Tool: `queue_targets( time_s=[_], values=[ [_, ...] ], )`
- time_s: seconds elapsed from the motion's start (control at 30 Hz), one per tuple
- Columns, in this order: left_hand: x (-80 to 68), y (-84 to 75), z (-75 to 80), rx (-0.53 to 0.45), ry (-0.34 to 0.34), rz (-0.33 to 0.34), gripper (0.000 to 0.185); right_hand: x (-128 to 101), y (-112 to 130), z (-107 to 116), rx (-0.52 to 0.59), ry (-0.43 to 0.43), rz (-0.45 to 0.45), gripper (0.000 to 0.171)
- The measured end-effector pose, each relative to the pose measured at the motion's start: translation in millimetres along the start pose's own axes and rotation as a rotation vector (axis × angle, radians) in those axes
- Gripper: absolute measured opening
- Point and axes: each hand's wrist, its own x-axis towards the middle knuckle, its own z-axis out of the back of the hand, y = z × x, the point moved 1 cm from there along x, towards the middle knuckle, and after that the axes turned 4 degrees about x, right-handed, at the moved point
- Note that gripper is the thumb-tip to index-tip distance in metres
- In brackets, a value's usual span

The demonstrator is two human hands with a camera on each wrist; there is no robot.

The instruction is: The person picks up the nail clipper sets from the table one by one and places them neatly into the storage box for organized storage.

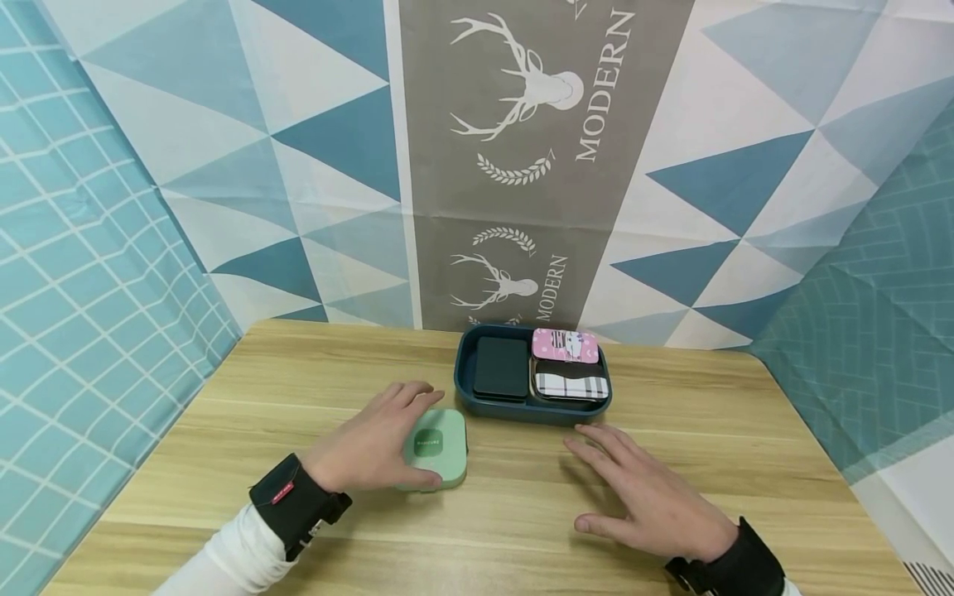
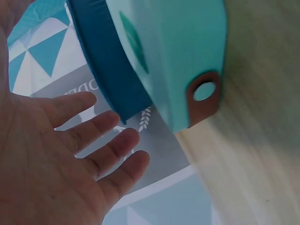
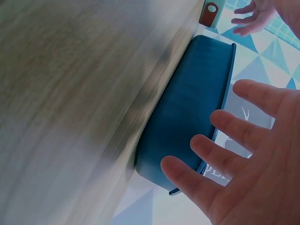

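My left hand (image 1: 370,451) is hovering over the near-left side of the mint green case (image 1: 440,448), fingers spread and straight, thumb lying along the case's near edge; the wrist view is showing an open palm (image 2: 51,159) with nothing gripped. The case is lying flat on the wooden table (image 1: 298,389), just to the near-left of the dark blue tray (image 1: 477,406), and I'm seeing a brown snap tab (image 2: 204,96) on its side. My right hand (image 1: 648,492) is sitting in front of the tray, on its near-right side, fingers apart and extended toward it, holding nothing; whether the fingertips are touching the tabletop I cannot tell. Inside the tray, I'm looking at a black case (image 1: 502,367) on its left half, a pink patterned case (image 1: 565,344) at its far right, and a plaid case (image 1: 572,384) at its near right.
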Motion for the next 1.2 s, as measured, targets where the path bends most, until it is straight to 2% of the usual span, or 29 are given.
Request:
queue_targets(
  time_s=[0.77, 1.2],
  values=[
    [0.6, 5.8, -26.9, -0.012, 0.040, 0.009, 0.111, -1, 1, 0, 0.000, -0.008, 0.010, 0.089],
    [1.7, 8.7, -29.4, 0.001, 0.049, 0.012, 0.111, -1, 1, -2, 0.003, -0.001, 0.005, 0.089]
  ],
)
